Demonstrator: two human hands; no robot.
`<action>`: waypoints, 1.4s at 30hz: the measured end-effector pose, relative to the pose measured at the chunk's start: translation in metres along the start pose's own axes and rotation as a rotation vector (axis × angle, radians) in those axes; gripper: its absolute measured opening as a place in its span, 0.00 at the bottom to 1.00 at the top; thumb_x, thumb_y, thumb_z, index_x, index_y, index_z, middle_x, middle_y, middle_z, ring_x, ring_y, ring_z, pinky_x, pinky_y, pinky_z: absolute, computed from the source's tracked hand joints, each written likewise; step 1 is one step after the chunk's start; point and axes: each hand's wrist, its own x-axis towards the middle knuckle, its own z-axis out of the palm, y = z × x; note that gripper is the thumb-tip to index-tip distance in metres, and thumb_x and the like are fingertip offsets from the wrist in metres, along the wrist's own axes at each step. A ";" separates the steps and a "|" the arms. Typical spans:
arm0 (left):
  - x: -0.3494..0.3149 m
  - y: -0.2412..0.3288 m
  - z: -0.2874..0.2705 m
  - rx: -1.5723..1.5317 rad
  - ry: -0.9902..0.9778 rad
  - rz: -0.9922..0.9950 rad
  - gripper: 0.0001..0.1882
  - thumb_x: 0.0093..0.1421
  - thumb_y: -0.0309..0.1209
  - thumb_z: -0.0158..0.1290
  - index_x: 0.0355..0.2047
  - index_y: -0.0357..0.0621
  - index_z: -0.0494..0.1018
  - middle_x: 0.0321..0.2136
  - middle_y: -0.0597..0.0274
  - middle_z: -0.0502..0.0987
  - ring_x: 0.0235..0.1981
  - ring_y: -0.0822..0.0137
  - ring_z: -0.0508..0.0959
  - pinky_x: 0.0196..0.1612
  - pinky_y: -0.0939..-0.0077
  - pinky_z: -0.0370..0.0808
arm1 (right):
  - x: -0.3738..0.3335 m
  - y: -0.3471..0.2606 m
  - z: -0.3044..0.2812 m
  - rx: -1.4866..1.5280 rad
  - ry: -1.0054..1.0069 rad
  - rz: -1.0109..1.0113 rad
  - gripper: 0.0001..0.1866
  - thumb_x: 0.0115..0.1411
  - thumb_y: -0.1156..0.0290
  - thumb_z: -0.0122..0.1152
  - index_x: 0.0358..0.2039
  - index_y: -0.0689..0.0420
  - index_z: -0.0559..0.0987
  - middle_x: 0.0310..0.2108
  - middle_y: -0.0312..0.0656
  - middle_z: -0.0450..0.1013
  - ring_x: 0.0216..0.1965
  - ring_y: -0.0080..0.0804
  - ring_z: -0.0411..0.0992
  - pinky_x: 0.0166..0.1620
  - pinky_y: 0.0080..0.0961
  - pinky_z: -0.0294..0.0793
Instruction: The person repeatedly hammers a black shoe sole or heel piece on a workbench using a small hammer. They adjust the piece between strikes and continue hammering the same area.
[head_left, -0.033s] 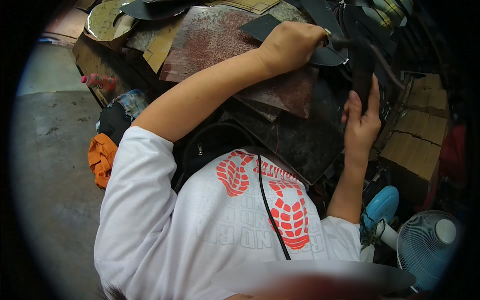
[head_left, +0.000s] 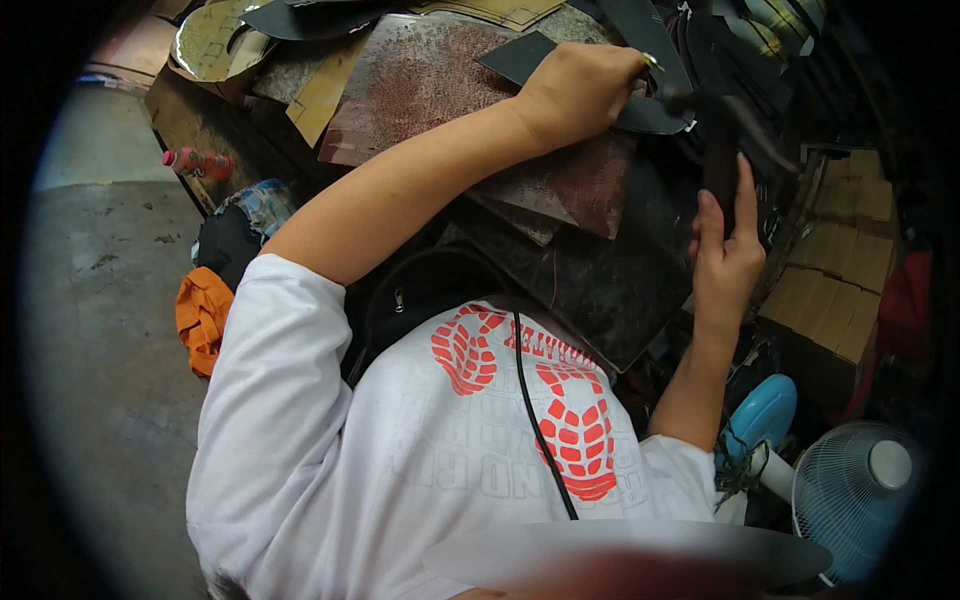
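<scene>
My left hand (head_left: 582,95) is closed in a fist over dark cut sheet pieces at the far side of the bench. A small rod with a shiny yellowish end (head_left: 650,61) pokes out of its fingers; the rest is hidden in the fist. My right hand (head_left: 728,262) is wrapped round the black handle of a dark claw hammer (head_left: 722,150). The thumb and forefinger lie along the handle, and the hammer's blurred head is beside the left fist. Below the left hand is a flat black piece with a rounded end (head_left: 652,116).
A reddish speckled board (head_left: 400,75) lies on the dark bench (head_left: 600,290). Cardboard boxes (head_left: 825,310) and a white fan (head_left: 850,490) stand at right. A pink-capped bottle (head_left: 198,163) and an orange cloth (head_left: 203,320) are at left.
The hammer head has shifted slightly down and tilted, its claw swinging along with it. My left fist has moved a little to the left.
</scene>
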 end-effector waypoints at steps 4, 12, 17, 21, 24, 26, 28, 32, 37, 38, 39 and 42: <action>0.004 -0.016 0.005 -0.056 0.101 -0.141 0.07 0.59 0.28 0.57 0.34 0.35 0.78 0.26 0.55 0.82 0.28 0.57 0.84 0.34 0.68 0.80 | -0.004 0.017 0.015 -0.280 0.019 -0.154 0.28 0.66 0.62 0.62 0.66 0.45 0.69 0.43 0.54 0.80 0.41 0.49 0.81 0.39 0.37 0.79; 0.003 -0.020 0.007 -0.484 -0.017 -0.489 0.09 0.62 0.29 0.59 0.38 0.36 0.80 0.26 0.56 0.84 0.27 0.70 0.85 0.32 0.77 0.80 | -0.009 0.024 0.020 -0.174 -0.021 -0.013 0.28 0.66 0.63 0.62 0.66 0.44 0.69 0.46 0.53 0.80 0.42 0.43 0.82 0.39 0.34 0.79; 0.004 -0.019 0.005 -0.378 -0.037 -0.397 0.09 0.59 0.30 0.61 0.36 0.37 0.80 0.26 0.53 0.83 0.27 0.62 0.85 0.32 0.72 0.79 | -0.008 0.001 -0.020 0.077 0.094 -0.104 0.22 0.67 0.64 0.61 0.60 0.53 0.73 0.42 0.50 0.79 0.28 0.29 0.76 0.29 0.23 0.74; 0.005 -0.011 0.003 -0.168 0.025 -0.157 0.09 0.59 0.30 0.60 0.36 0.37 0.78 0.27 0.52 0.81 0.30 0.53 0.83 0.34 0.65 0.79 | -0.002 -0.078 -0.062 0.153 0.498 -0.626 0.33 0.71 0.45 0.48 0.34 0.70 0.72 0.24 0.47 0.70 0.20 0.28 0.67 0.21 0.18 0.65; 0.006 -0.002 0.001 -0.041 0.012 0.015 0.08 0.61 0.28 0.58 0.40 0.40 0.77 0.30 0.51 0.80 0.32 0.51 0.83 0.36 0.64 0.79 | 0.003 -0.087 -0.051 0.227 0.604 -0.741 0.28 0.70 0.47 0.47 0.42 0.65 0.71 0.23 0.42 0.70 0.19 0.27 0.68 0.22 0.20 0.67; 0.006 0.002 0.002 -0.006 0.004 0.103 0.09 0.59 0.27 0.57 0.40 0.40 0.77 0.30 0.52 0.81 0.33 0.51 0.82 0.37 0.62 0.79 | 0.005 -0.059 -0.023 0.267 0.472 -0.460 0.22 0.70 0.52 0.51 0.50 0.59 0.71 0.22 0.38 0.72 0.18 0.24 0.68 0.23 0.21 0.69; 0.004 0.001 0.004 0.054 -0.026 0.134 0.07 0.58 0.25 0.55 0.38 0.38 0.76 0.30 0.53 0.81 0.33 0.51 0.82 0.36 0.62 0.79 | 0.006 -0.020 -0.001 -0.219 0.043 -0.138 0.29 0.69 0.65 0.59 0.69 0.49 0.65 0.23 0.37 0.76 0.19 0.18 0.68 0.24 0.23 0.69; 0.002 -0.012 0.007 -0.267 -0.025 -0.278 0.10 0.62 0.30 0.58 0.43 0.41 0.77 0.33 0.56 0.82 0.33 0.59 0.83 0.37 0.69 0.79 | -0.006 0.026 0.014 -0.165 0.047 -0.059 0.27 0.68 0.65 0.61 0.67 0.42 0.69 0.23 0.36 0.71 0.20 0.17 0.66 0.25 0.20 0.67; 0.015 -0.032 -0.017 -0.874 0.252 -0.660 0.07 0.67 0.27 0.53 0.37 0.35 0.78 0.31 0.64 0.80 0.31 0.74 0.78 0.36 0.80 0.74 | -0.017 0.017 0.022 -0.241 -0.035 -0.105 0.27 0.68 0.61 0.60 0.67 0.43 0.69 0.45 0.55 0.80 0.30 0.27 0.77 0.40 0.29 0.76; 0.012 -0.031 -0.029 -0.756 0.323 -0.646 0.07 0.66 0.28 0.54 0.38 0.38 0.78 0.31 0.66 0.80 0.33 0.76 0.77 0.40 0.80 0.73 | -0.018 0.014 0.025 -0.278 0.001 -0.090 0.27 0.68 0.61 0.60 0.66 0.45 0.69 0.44 0.55 0.80 0.34 0.36 0.78 0.40 0.33 0.77; 0.010 -0.030 -0.043 -0.791 0.299 -0.633 0.06 0.66 0.28 0.54 0.38 0.39 0.78 0.31 0.68 0.79 0.34 0.77 0.76 0.41 0.80 0.73 | -0.019 0.013 0.027 -0.282 0.014 -0.127 0.28 0.67 0.61 0.61 0.66 0.46 0.69 0.43 0.56 0.80 0.37 0.45 0.80 0.39 0.36 0.77; -0.010 -0.011 -0.074 -0.954 0.370 -0.859 0.06 0.65 0.28 0.56 0.39 0.39 0.78 0.33 0.67 0.79 0.36 0.75 0.77 0.43 0.78 0.74 | -0.019 0.016 0.032 -0.253 0.041 -0.159 0.28 0.67 0.61 0.61 0.66 0.49 0.69 0.42 0.55 0.80 0.39 0.54 0.81 0.38 0.41 0.78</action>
